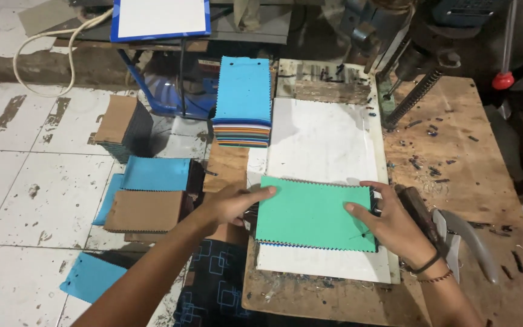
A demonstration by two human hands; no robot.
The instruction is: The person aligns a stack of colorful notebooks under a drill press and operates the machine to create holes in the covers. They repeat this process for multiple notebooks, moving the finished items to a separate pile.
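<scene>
A stack of fabric swatches with a green top sheet (310, 212) and zigzag-cut edges lies on a white board (322, 145) on the wooden workbench. My left hand (231, 204) presses against the stack's left edge, fingers on its top left corner. My right hand (388, 224) rests on the stack's right side, fingers spread over the green sheet. A taller swatch pile with a blue top (243, 100) stands at the board's far left corner.
A drill press (407, 54) stands at the back of the worn wooden bench (455, 151), with metal chips around it. Scissors (461, 239) lie right of my right hand. Blue and brown swatch stacks (149, 194) sit on the tiled floor to the left.
</scene>
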